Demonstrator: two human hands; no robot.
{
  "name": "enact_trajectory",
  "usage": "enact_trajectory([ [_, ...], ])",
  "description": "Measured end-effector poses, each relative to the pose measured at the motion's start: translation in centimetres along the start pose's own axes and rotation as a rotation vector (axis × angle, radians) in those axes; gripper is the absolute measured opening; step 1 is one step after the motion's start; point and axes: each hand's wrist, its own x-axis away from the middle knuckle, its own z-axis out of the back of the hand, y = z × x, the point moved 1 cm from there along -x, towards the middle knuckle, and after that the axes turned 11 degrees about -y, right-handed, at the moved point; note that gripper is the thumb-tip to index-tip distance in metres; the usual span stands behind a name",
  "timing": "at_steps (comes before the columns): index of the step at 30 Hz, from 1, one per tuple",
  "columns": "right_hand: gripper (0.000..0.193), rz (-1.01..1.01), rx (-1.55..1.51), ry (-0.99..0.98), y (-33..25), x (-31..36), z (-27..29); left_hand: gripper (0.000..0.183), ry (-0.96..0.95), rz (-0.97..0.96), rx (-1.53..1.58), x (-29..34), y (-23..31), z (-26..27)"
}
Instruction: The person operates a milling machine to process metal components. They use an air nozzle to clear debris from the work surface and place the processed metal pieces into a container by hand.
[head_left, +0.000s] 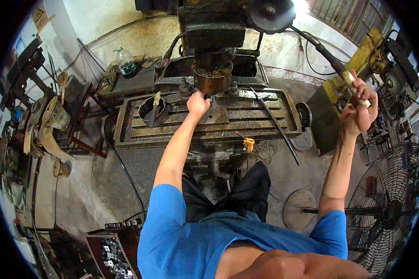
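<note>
My left hand (pixel 199 105) is closed at the table of a drill press or milling machine, just under its round spindle head (pixel 212 76). A small dark part shows beside the thumb, but what the fingers hold is mostly hidden. Raised at the right, my right hand (pixel 358 106) is wrapped round the pale end of a long feed lever (pixel 328 56). That lever slants down from a round hub (pixel 271 15) on the machine. Below my left hand lies a flat metal plate (pixel 217 114) on the slotted table (pixel 172 132).
A round pot (pixel 146 110) with a brush stands on the table's left side. A long bar (pixel 280 130) overhangs its front right edge, near an orange-handled tool (pixel 249 143). A caged fan (pixel 381 209) stands at right, a plastic bottle (pixel 125 61) at back left.
</note>
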Motion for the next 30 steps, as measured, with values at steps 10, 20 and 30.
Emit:
enact_trajectory([
  [10, 0.007, -0.009, 0.125, 0.049, 0.4, 1.8, 0.2, 0.043, -0.140, 0.066, 0.002, -0.5, 0.0, 0.0],
  [20, 0.015, -0.066, -0.028, 0.043, 0.3, 3.4, 0.1, 0.035, -0.190, 0.057, 0.039, 0.5, 1.1, 1.4],
  [30, 0.012, -0.087, -0.138, 0.077, 0.6, 5.1, -0.3, 0.028, -0.369, 0.005, 0.769, 9.8, -2.9, 11.0],
])
